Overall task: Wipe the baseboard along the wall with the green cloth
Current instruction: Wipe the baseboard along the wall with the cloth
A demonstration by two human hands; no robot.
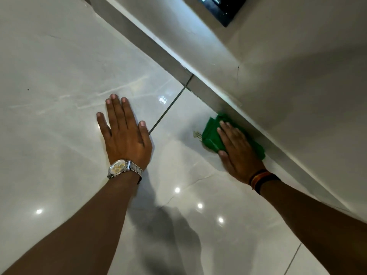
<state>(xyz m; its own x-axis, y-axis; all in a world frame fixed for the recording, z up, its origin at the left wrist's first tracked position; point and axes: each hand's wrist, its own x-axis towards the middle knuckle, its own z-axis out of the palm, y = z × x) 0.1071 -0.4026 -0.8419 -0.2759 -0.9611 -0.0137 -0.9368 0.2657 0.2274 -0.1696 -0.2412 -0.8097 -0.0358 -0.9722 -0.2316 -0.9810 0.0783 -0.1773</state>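
Observation:
A folded green cloth (211, 133) is pressed against the grey baseboard (151, 47), which runs diagonally from upper left to lower right below the white wall (288, 80). My right hand (237, 148) lies flat over the cloth, thumb hooked around its lower edge, holding it to the baseboard. A small white tag sticks out at the cloth's left side. My left hand (124, 131) rests palm down on the glossy floor tile, fingers spread, well to the left of the cloth. It wears a silver watch and holds nothing.
Shiny pale marble floor tiles (59, 76) fill the left and bottom, with a dark grout line (166, 112) running to the baseboard. A dark framed object (224, 8) sits on the wall at the top. The baseboard has a joint (189, 79) up and left of the cloth.

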